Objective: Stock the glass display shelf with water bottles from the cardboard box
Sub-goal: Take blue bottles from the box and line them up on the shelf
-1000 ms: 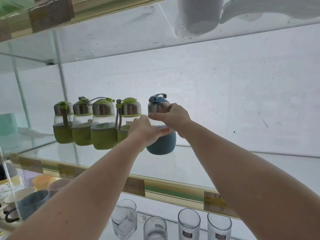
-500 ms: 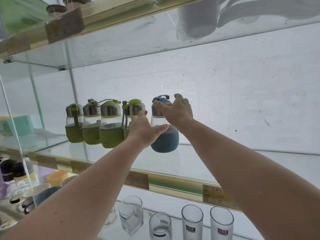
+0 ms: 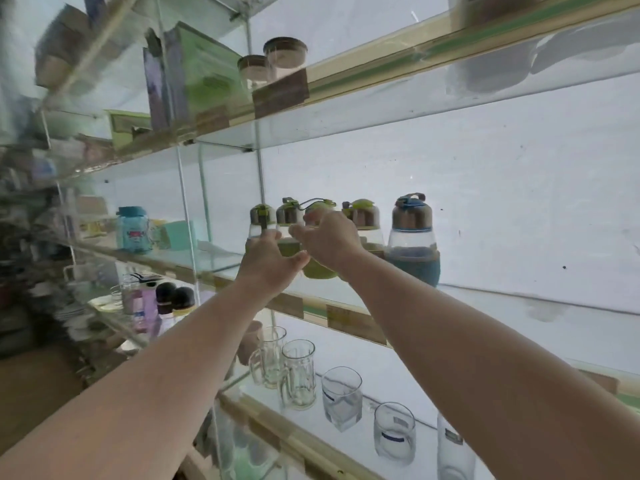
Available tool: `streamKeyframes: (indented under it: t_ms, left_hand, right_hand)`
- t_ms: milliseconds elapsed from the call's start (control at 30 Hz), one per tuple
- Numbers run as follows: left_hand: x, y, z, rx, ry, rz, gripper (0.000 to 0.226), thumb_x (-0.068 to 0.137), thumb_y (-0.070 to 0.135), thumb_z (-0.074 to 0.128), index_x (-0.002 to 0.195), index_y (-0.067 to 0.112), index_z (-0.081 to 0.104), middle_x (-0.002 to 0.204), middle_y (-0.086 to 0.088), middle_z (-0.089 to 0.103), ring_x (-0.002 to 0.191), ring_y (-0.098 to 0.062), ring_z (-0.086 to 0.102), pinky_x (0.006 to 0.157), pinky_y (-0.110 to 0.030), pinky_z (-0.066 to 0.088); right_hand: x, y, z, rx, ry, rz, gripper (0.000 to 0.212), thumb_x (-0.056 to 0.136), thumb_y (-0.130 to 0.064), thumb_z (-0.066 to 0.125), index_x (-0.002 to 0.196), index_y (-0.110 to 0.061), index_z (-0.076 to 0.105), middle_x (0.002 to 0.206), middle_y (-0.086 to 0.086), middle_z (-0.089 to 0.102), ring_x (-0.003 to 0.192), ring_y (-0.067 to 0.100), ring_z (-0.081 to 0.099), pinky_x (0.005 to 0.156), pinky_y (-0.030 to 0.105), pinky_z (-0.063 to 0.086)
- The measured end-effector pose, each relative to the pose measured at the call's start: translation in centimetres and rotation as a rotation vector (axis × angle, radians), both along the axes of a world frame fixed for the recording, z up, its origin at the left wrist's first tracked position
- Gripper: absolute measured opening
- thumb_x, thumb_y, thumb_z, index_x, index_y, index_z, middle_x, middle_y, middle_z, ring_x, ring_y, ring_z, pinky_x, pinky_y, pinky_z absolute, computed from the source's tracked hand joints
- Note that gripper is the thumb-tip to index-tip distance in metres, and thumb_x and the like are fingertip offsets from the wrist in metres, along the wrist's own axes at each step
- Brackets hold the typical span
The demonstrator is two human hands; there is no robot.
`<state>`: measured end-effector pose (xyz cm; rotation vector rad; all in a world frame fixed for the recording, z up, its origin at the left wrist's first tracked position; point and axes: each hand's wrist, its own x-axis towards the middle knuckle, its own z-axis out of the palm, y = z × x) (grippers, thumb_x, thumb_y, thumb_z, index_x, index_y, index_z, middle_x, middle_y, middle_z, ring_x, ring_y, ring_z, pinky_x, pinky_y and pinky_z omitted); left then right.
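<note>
A blue-sleeved water bottle point(image 3: 412, 244) with a steel cap stands free on the glass shelf point(image 3: 512, 327), no hand on it. Left of it is a row of several green-sleeved bottles point(image 3: 364, 217). My right hand point(image 3: 329, 241) is curled around the third green bottle point(image 3: 318, 271), hiding most of it. My left hand point(image 3: 272, 259) wraps the lower body of the second green bottle point(image 3: 287, 216), fingers up and thumb pointing right. The two hands nearly touch. The cardboard box is out of view.
A glass divider point(image 3: 258, 168) stands just left of the green bottles, with a blue jar point(image 3: 133, 230) beyond it. Glass mugs and tumblers point(image 3: 341, 396) fill the shelf below. Jars point(image 3: 273, 60) sit on the shelf above. The shelf to the right of the blue bottle is bare.
Both hands let go of the blue bottle and moved left onto the green bottles. The camera swung left and up, bringing more of the shelving into view.
</note>
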<state>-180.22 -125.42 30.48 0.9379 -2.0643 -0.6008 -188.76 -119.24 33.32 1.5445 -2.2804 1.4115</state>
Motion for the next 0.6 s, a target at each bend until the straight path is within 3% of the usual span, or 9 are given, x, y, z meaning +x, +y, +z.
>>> streamKeyframes:
  t_ms: [167,333,433,600]
  left_hand:
    - [7.6,-1.6,-2.5,0.069,-0.072,0.165,0.062,0.088,0.038,0.06,0.138,0.009,0.037,0.137,-0.013,0.046,0.122,-0.029,0.048,0.099,-0.033,0.039]
    - [14.7,-2.6,-6.4,0.209,-0.058,0.303,0.059,0.086,0.038,0.063,0.134,0.009,0.043,0.137,-0.013,0.047,0.122,-0.027,0.047,0.102,-0.037,0.041]
    - [18.1,-2.7,-9.1,0.258,-0.106,0.406,0.055,0.09,0.035,0.059,0.136,0.012,0.041,0.137,-0.013,0.043,0.122,-0.027,0.046,0.091,-0.026,0.038]
    - [21.9,-2.4,-14.0,0.363,-0.134,0.532,0.056,0.09,0.04,0.056,0.138,0.015,0.039,0.14,-0.01,0.041,0.121,-0.027,0.047,0.086,-0.03,0.041]
  right_hand:
    - [6.4,-3.0,-2.9,0.077,-0.041,0.183,0.044,0.091,-0.035,0.054,0.129,-0.012,0.055,0.133,0.007,0.056,0.122,0.022,0.051,0.101,0.032,0.041]
    - [12.9,-5.4,-7.0,0.198,-0.106,0.367,0.039,0.093,-0.033,0.052,0.124,-0.011,0.059,0.124,0.009,0.061,0.105,0.022,0.057,0.087,0.028,0.044]
    - [16.1,-6.5,-9.7,0.27,-0.128,0.467,0.038,0.093,-0.031,0.051,0.124,-0.011,0.06,0.123,0.009,0.062,0.108,0.024,0.058,0.086,0.029,0.045]
    - [19.6,-8.0,-14.8,0.388,-0.181,0.58,0.04,0.091,-0.03,0.052,0.125,-0.012,0.06,0.125,0.007,0.061,0.113,0.024,0.056,0.094,0.034,0.046]
